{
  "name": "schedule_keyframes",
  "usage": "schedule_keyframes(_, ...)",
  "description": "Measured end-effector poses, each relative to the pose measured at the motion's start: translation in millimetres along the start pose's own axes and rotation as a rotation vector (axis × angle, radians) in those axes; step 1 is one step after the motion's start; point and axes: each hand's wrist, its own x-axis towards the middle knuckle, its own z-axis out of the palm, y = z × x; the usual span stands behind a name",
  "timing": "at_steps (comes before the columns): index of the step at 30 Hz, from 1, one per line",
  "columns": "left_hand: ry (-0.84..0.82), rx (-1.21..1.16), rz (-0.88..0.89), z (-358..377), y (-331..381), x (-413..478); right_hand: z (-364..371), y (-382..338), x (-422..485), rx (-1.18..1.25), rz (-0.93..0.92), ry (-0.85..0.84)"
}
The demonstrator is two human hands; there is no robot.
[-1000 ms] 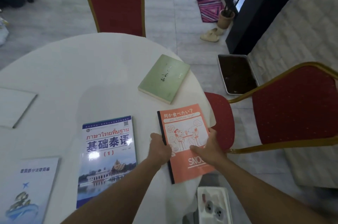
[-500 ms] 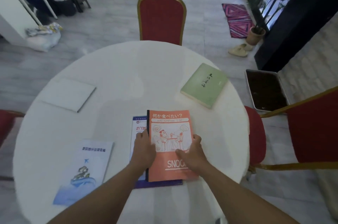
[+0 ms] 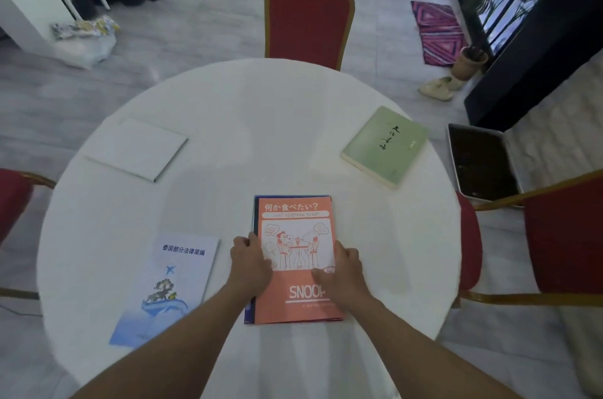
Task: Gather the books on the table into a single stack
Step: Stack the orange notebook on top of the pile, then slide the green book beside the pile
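An orange Snoopy notebook lies on top of a blue book near the front of the round white table; only the blue book's left and top edges show. My left hand holds the notebook's left edge and my right hand holds its right edge. A pale blue booklet lies to the left. A white book sits at the far left and a green book at the far right.
Red chairs stand at the far side, the right and the left of the table. On the floor to the right are a metal tray of soil, a potted plant and slippers.
Both hands carried the orange notebook from the table's right edge leftward and set it squarely on top of the blue book, which is now almost covered.
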Motion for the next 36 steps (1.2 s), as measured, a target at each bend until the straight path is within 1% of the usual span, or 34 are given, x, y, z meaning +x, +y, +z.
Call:
schedule_keyframes(7,0.019,0.004,0.002,0,-4,4,0,-2,0,-0.043,0.007,-0.015)
schedule_keyframes(14,-0.026,0.009,0.008,-4,-5,3,2,-4,-2,-0.073,0.004,-0.006)
schedule_keyframes(19,-0.037,0.062,0.017,-10,3,3,-4,-1,0,-0.055,-0.003,-0.052)
schedule_keyframes(22,0.033,0.089,0.104,-15,19,2,-14,4,3,-0.045,-0.010,-0.050)
schedule_keyframes(25,0.065,0.088,0.188,-20,39,11,-28,10,12,-0.003,0.011,-0.015)
schedule_keyframes(28,0.034,0.112,0.255,-22,66,25,-49,17,28,0.003,0.031,0.016)
schedule_keyframes(36,-0.049,0.086,0.320,-11,162,77,-124,35,94,0.104,0.050,0.158)
